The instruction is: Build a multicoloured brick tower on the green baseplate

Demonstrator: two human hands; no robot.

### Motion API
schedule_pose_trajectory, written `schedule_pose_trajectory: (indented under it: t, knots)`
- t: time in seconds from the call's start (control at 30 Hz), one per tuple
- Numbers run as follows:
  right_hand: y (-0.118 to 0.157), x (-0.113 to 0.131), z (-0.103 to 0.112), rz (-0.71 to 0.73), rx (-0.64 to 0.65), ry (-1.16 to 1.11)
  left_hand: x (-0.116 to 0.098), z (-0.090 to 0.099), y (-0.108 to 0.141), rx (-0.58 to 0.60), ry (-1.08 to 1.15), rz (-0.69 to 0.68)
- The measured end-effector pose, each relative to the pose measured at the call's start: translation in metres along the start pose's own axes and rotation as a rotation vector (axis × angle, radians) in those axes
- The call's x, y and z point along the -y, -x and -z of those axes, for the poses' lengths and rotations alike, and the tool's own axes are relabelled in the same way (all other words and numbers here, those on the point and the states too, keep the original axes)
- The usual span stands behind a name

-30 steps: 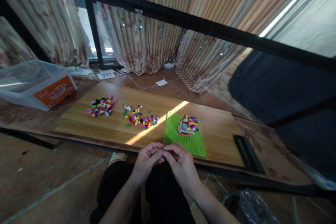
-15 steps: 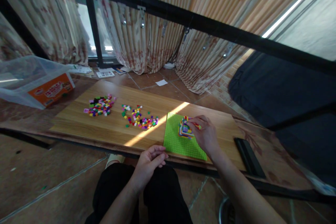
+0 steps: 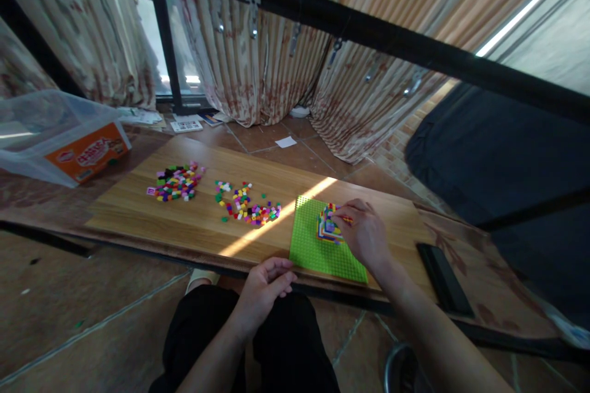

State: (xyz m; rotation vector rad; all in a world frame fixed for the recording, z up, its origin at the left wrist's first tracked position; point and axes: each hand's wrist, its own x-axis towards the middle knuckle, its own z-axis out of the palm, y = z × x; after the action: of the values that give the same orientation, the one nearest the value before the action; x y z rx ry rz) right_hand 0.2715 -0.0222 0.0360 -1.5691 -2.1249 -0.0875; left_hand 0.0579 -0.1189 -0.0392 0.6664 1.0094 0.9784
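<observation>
A small hollow-looking stack of multicoloured toy bricks (image 3: 326, 233) stands on a bright green studded baseplate (image 3: 306, 252). My right hand (image 3: 366, 236) is over the stack's right side, thumb and fingertips pinched together at its top. Whatever piece lies between those fingertips is too small and hidden to make out. At the table's front edge, beside the baseplate's near left corner, rests my left hand (image 3: 267, 285). Its fingers are loosely curled with the thumb apart, and nothing shows in it. Loose small bricks (image 3: 255, 214) lie on the wooden board left of the baseplate.
Another pile of bricks (image 3: 177, 183) is farther left on the wooden board (image 3: 152, 221). A clear plastic bin (image 3: 41, 163) with an orange label stands at the far left. To the right lies a black oblong object (image 3: 443, 279). A black rail (image 3: 322, 12) crosses before curtains.
The view has shifted slightly. My right hand stays pinched at the top of the brick stack, with its fingertips moved only a little. My left hand has hardly moved.
</observation>
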Motion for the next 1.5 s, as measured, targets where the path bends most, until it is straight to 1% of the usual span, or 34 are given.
schedule_pose_trajectory:
  t: [0.07,0.13,0.23,0.37,0.43,0.5,0.67,0.77,0.87,0.93,1.0,1.07,1.13,1.2,1.3,1.4,1.5]
  knots:
    - [-0.002,-0.002,-0.002,-0.058,-0.007,-0.039,-0.001,0.0,0.0,-0.001,-0.005,0.002]
    - [-0.003,-0.002,-0.003,-0.086,-0.013,-0.063,-0.001,0.0,0.0,0.001,-0.017,0.002]
    - [0.002,0.0,-0.005,-0.038,-0.036,-0.041,-0.001,0.0,0.0,0.004,-0.033,0.001]
    - [0.016,0.007,-0.007,0.062,-0.045,0.121,-0.002,-0.001,0.001,0.006,-0.057,0.001]
    - [0.023,0.011,-0.008,0.082,-0.046,0.178,-0.001,-0.001,0.001,0.008,-0.072,-0.007]
    - [0.028,0.014,-0.009,0.085,-0.055,0.186,0.0,-0.001,0.001,0.008,-0.078,-0.016]
    - [0.032,0.015,-0.014,0.06,-0.077,0.149,0.003,-0.001,-0.001,0.01,-0.077,-0.031]
    - [0.031,0.012,-0.017,0.054,-0.074,0.122,0.005,-0.001,-0.001,0.008,-0.067,-0.031]
    - [0.031,0.007,-0.018,0.036,-0.079,0.043,0.005,-0.001,0.001,0.002,-0.065,-0.039]
    - [0.031,0.005,-0.016,0.017,-0.101,-0.032,0.005,0.0,0.003,-0.004,-0.067,-0.043]
    - [0.032,0.006,-0.013,-0.021,-0.157,-0.099,0.005,0.001,0.005,-0.013,-0.067,-0.044]
    - [0.035,0.013,-0.01,-0.066,-0.229,-0.15,0.005,0.003,0.007,-0.023,-0.071,-0.039]
    - [0.041,0.026,-0.009,-0.082,-0.264,-0.19,0.005,0.004,0.008,-0.031,-0.08,-0.036]
    - [0.046,0.045,-0.012,-0.041,-0.219,-0.235,0.006,0.004,0.007,-0.033,-0.08,-0.038]
    - [0.047,0.077,-0.026,0.05,-0.065,-0.31,0.008,0.003,0.006,-0.046,-0.037,-0.058]
    - [0.027,0.1,-0.05,0.073,0.049,-0.35,0.01,0.002,0.004,-0.063,0.009,-0.064]
    - [-0.013,0.109,-0.081,0.089,0.109,-0.292,0.01,0.002,0.003,-0.095,0.048,-0.05]
